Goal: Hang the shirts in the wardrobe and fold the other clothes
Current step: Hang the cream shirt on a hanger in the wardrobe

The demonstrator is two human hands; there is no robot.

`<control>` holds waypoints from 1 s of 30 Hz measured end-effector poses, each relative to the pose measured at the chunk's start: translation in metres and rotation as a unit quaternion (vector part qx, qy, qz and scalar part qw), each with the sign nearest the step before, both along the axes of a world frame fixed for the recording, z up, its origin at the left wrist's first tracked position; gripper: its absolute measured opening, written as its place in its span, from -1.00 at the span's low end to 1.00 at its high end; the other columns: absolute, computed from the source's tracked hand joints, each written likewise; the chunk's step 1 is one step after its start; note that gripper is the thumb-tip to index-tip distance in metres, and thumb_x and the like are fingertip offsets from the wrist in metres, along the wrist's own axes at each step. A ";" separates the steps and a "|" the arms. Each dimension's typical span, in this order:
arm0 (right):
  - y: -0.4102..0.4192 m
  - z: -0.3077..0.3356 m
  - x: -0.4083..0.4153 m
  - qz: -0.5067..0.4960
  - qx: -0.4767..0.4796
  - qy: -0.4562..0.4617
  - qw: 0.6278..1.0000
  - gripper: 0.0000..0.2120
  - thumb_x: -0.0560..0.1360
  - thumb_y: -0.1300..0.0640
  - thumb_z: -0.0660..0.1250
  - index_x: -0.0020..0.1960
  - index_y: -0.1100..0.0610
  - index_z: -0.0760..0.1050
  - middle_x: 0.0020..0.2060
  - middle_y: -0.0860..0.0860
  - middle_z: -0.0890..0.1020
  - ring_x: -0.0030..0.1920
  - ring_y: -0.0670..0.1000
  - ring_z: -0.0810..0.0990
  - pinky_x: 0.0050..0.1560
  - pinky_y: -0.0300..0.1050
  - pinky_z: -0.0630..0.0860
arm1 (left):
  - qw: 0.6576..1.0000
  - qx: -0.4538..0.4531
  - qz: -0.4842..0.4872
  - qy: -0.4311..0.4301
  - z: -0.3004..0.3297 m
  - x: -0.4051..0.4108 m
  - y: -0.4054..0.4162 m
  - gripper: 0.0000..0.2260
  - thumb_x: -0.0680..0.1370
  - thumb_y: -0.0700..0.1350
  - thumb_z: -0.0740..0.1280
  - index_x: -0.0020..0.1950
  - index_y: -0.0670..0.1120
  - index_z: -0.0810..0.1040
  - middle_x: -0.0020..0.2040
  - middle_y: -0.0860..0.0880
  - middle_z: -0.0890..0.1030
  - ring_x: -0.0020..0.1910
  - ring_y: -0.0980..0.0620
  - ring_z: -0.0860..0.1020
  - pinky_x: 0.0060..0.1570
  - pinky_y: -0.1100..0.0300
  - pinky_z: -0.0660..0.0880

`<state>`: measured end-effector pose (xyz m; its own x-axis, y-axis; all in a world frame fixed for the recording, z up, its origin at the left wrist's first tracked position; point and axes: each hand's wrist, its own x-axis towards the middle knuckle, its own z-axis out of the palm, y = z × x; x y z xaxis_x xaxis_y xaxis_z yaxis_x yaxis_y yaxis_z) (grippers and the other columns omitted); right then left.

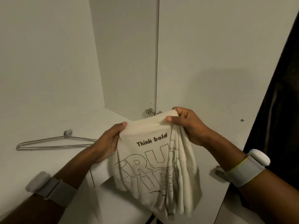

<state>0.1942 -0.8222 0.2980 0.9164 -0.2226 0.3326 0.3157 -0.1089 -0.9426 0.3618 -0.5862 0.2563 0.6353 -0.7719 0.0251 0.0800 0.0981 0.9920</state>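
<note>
A cream T-shirt with dark print reading "Think bold" hangs bunched in front of me, held up by both hands. My left hand grips its upper left edge, thumb on top. My right hand pinches the upper right edge, with folds of cloth gathered under it. A bare metal wire hanger lies flat on the white shelf to the left of my left hand, apart from the shirt.
White wardrobe walls rise behind the shelf, and an open white door with a metal hinge stands on the right. Dark fabric hangs at the far right. A lower shelf shows beneath the shirt.
</note>
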 end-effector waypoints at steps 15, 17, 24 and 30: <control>-0.017 0.080 -0.048 -0.094 -0.462 0.004 0.882 -0.47 0.45 -0.39 0.39 -0.25 0.11 0.54 -0.40 0.06 0.52 -0.38 0.05 0.48 -0.34 -0.01 0.37 | 0.922 -0.030 -0.075 -0.378 0.088 0.013 0.017 -0.51 0.31 0.33 0.57 -0.02 -0.02 0.66 -0.23 -0.01 0.61 -0.33 0.00 0.54 -0.33 0.22 0.44; -0.008 0.088 -0.056 -0.124 -0.615 0.070 0.776 -0.50 0.38 -0.52 0.36 -0.09 -0.07 0.56 -0.30 -0.06 0.60 -0.30 -0.07 0.56 -0.29 0.01 0.49 | 0.821 0.060 -0.058 -0.565 0.096 0.011 0.017 -0.47 0.34 0.40 0.50 -0.20 -0.09 0.64 -0.30 -0.03 0.59 -0.30 -0.10 0.57 -0.29 0.13 0.50; 0.001 0.110 -0.074 -0.157 -0.659 0.127 0.725 -0.38 0.31 -0.66 0.22 -0.19 -0.09 0.49 -0.27 -0.13 0.57 -0.26 -0.12 0.55 -0.28 -0.11 0.41 | 0.843 -0.001 -0.121 -0.525 0.116 0.024 0.032 -0.74 0.50 0.03 0.44 -0.13 -0.18 0.71 0.10 -0.08 0.62 0.04 -0.14 0.60 0.03 0.17 0.47; 0.004 0.117 -0.071 -0.165 -0.700 0.237 0.653 -0.49 0.40 -0.43 0.41 -0.14 0.04 0.58 -0.02 -0.11 0.55 -0.22 -0.18 0.54 -0.33 -0.30 0.39 | 0.812 0.129 -0.070 -0.565 0.113 0.033 0.038 -0.82 0.46 0.03 0.52 -0.05 -0.05 0.66 -0.18 -0.04 0.65 -0.19 -0.08 0.65 -0.12 -0.10 0.62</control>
